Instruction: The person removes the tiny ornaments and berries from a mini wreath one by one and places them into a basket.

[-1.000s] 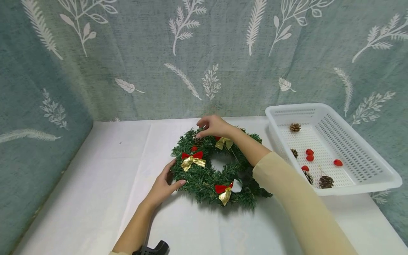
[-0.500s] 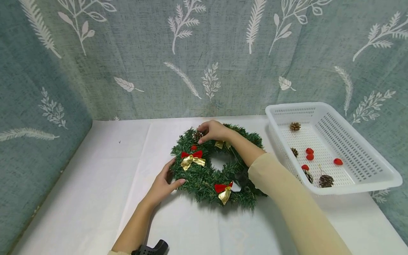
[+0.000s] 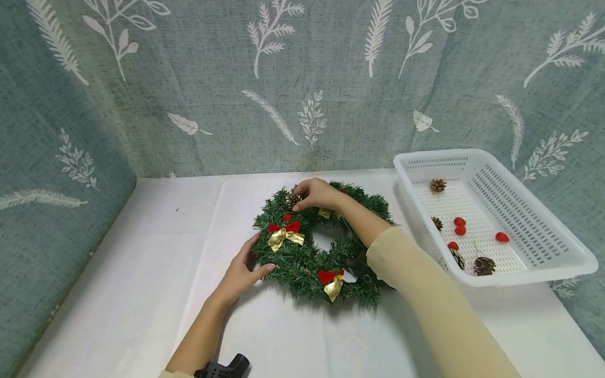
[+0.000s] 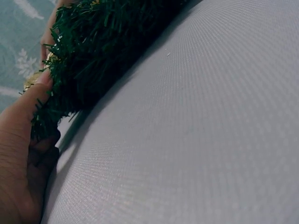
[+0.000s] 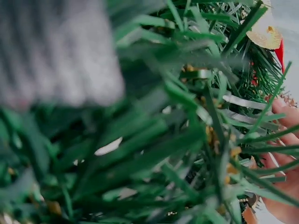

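Observation:
A green wreath (image 3: 302, 265) with red-and-gold bows lies on the white table. My left hand (image 3: 240, 274) grips its left edge; in the left wrist view the thumb (image 4: 30, 102) lies over the greenery and the fingers bend in below. At the wreath's upper left, my right hand (image 3: 317, 195) pinches a brown pine cone (image 3: 292, 200) set among the needles. Just below the cone sit a red berry (image 3: 287, 217) and a bow (image 3: 285, 235). Needles hide part of the right fingers in the right wrist view. The right hand and forearm partly cover another gold bow (image 3: 325, 213).
On the right stands a white perforated basket (image 3: 534, 231) holding several red berries (image 3: 502, 237) and pine cones (image 3: 484, 265). A patterned green curtain (image 3: 212, 136) rises behind the table. One more bow (image 3: 332, 283) and a white tag (image 3: 350, 277) sit low on the wreath.
My right hand has shifted slightly down over the wreath's upper left, and the pine cone shows more clearly beside its fingers. The left hand stays on the left edge.

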`<state>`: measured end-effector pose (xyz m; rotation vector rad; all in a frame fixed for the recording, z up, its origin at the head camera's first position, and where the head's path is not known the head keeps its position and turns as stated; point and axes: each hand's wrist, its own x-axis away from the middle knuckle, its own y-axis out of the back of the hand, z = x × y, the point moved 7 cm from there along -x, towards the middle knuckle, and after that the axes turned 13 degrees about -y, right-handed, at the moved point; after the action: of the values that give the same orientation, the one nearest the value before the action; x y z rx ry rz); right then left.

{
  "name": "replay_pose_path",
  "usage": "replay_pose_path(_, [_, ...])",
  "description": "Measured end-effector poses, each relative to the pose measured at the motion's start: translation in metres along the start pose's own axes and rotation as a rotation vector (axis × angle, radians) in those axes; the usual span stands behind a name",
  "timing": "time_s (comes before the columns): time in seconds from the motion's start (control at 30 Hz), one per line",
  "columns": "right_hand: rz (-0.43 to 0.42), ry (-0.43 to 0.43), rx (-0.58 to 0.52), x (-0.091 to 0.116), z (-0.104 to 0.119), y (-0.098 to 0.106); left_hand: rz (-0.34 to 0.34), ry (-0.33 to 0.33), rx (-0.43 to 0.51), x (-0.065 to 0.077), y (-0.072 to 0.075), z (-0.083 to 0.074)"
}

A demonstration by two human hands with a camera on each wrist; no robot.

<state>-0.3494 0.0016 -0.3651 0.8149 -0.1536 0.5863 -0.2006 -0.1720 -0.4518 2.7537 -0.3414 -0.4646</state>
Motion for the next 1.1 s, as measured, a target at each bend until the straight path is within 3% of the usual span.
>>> replay_pose_path(0.37, [-0.013,0.041,-0.104,0.003,0.0,0.002,0.007,0.007,0.005,0.0,-0.001,-0.001])
replay_pose_path(0.9, [-0.079,0.034,-0.306,0.005,-0.008,0.016,0.002,0.0,0.009,0.0,0.0,-0.002])
replay_pose_path(1.1, [-0.056,0.027,-0.389,0.01,-0.009,0.019,0.012,0.005,0.009,0.0,-0.001,-0.001])
